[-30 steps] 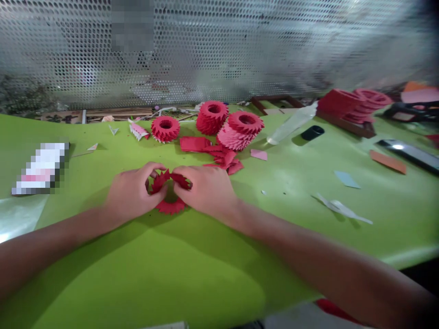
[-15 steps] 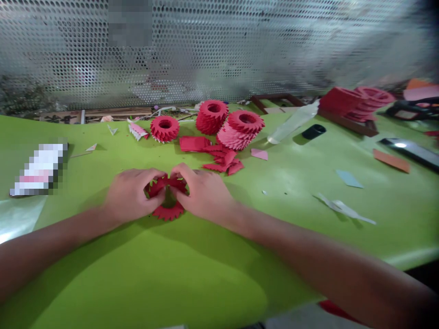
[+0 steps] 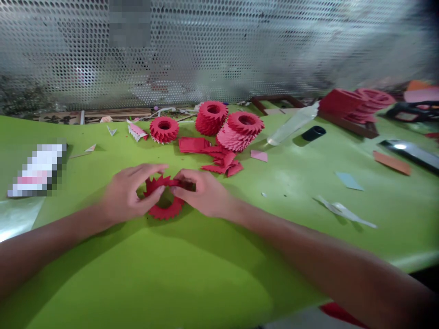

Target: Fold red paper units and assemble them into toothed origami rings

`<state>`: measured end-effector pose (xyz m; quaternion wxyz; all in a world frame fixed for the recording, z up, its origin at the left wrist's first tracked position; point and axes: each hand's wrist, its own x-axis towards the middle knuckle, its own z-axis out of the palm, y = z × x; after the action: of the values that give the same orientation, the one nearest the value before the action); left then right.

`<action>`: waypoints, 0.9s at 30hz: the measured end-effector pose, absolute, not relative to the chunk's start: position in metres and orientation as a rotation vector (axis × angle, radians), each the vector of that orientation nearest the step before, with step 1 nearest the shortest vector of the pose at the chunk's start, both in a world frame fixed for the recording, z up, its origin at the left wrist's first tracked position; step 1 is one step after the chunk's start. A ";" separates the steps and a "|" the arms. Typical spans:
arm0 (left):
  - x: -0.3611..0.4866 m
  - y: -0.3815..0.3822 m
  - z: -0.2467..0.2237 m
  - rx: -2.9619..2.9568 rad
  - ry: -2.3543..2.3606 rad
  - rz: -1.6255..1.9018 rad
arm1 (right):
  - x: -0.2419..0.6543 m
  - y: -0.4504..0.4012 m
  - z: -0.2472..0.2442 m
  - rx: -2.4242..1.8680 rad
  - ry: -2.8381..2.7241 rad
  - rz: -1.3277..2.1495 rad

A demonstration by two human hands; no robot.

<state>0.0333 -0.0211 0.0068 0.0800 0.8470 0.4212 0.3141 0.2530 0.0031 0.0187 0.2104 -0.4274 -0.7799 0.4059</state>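
A red toothed paper ring (image 3: 166,212) lies on the green table between both hands. Thumb and fingers of my left hand (image 3: 128,189) are spread around the ring's left side, with the thumb touching its inner edge. My right hand (image 3: 202,192) pinches the ring's upper right part between thumb and forefinger. Behind the hands lie red folded paper pieces (image 3: 224,160) and a flat red paper stack (image 3: 192,145). Farther back stand a small red ring (image 3: 164,130), a taller red ring stack (image 3: 211,119) and a red and pink stack (image 3: 240,132).
On the green table (image 3: 171,274) a phone (image 3: 39,169) lies at left. A clear bottle (image 3: 293,123), a black cap (image 3: 314,133), paper scraps (image 3: 349,180) and a white strip (image 3: 345,212) are at right. A brown tray (image 3: 356,126) holds red pieces behind them.
My left hand's fingers have opened wider and come away from the ring's top. My right hand has shifted slightly right and down, its fingers closer together on the ring.
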 end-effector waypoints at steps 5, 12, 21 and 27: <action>0.033 -0.022 0.008 2.554 1.206 1.059 | 0.257 0.011 0.017 -1.181 -1.791 1.480; 0.035 -0.021 0.004 2.593 1.120 1.125 | 0.252 0.006 0.016 -0.986 -1.658 1.850; 0.030 -0.025 0.005 2.619 1.141 1.054 | 0.258 0.008 0.014 -1.040 -1.847 1.712; 0.025 -0.024 0.005 2.740 0.950 0.673 | 0.262 0.014 0.019 -1.082 -1.884 1.595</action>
<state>0.0255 -0.0240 0.0050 0.0819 0.9173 0.3180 0.2254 0.2623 0.0136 0.0186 0.2214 -0.3914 -0.6818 0.5770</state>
